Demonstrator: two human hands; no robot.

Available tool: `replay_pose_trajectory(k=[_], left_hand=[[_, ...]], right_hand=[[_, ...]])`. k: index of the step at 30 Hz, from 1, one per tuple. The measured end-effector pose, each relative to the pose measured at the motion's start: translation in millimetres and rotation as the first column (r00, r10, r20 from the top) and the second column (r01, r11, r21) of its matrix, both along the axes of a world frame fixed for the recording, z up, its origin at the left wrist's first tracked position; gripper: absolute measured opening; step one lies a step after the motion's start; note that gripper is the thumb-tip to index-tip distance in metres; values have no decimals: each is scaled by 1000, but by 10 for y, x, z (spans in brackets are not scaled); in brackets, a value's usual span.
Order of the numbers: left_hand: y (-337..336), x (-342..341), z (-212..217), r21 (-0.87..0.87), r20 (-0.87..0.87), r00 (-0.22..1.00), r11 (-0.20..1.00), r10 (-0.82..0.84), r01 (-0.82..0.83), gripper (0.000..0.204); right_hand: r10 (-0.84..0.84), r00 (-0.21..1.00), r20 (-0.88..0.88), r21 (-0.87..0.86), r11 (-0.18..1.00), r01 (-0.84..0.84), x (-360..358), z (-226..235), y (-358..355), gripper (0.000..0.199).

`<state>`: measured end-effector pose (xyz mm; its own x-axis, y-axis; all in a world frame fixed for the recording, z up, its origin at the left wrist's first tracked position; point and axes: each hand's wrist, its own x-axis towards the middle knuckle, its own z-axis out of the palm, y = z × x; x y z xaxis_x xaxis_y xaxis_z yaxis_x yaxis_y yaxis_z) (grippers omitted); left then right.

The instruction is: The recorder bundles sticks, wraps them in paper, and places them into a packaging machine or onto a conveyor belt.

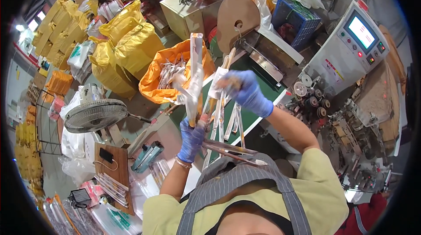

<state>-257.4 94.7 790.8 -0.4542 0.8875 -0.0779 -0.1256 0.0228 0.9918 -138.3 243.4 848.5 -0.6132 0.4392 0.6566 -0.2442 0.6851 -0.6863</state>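
My left hand point(191, 140), in a blue glove, is closed round long narrow packets in white and clear wrapping. One white wrapped packet point(196, 55) stands up above it; others beside it are blurred. My right hand point(251, 92), also gloved in blue, is to the right over the green work surface point(242, 65). Motion smears its fingertips, next to a crumpled white wrapper point(215, 89), so its grip is unclear. Several more narrow packets point(230, 123) lie below it, and a few thin sticks point(228, 147) cross near my apron.
An orange sack point(151, 81) of loose wrappers stands beyond my left hand. A fan point(94, 115) is at the left, above a board point(110, 165) with a phone. On the right stands a machine with a lit screen point(362, 32) and rollers point(310, 94). Yellow sacks point(138, 48) and a person point(108, 7) are farther back.
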Motion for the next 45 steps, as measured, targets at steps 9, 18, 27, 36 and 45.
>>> replay_pose_trajectory(k=[9,18,27,36,45], left_hand=[[-161,-30,-290,292,-750,623,956,221,12,26],[-234,-7,-247,226,-500,858,974,117,-1,29],[-278,-21,-258,246,-582,806,968,109,47,32],[-200,5,-166,157,-456,890,982,-23,105,31],[-89,18,-217,86,-235,964,986,-121,145,20]], right_hand=[[-420,896,147,-509,744,432,231,106,236,14],[-111,992,55,-840,533,106,272,141,148,14],[-494,866,-78,-635,695,338,223,329,239,18],[27,905,424,-227,971,77,305,976,522,12],[-411,858,307,828,561,-27,92,409,166,19]])
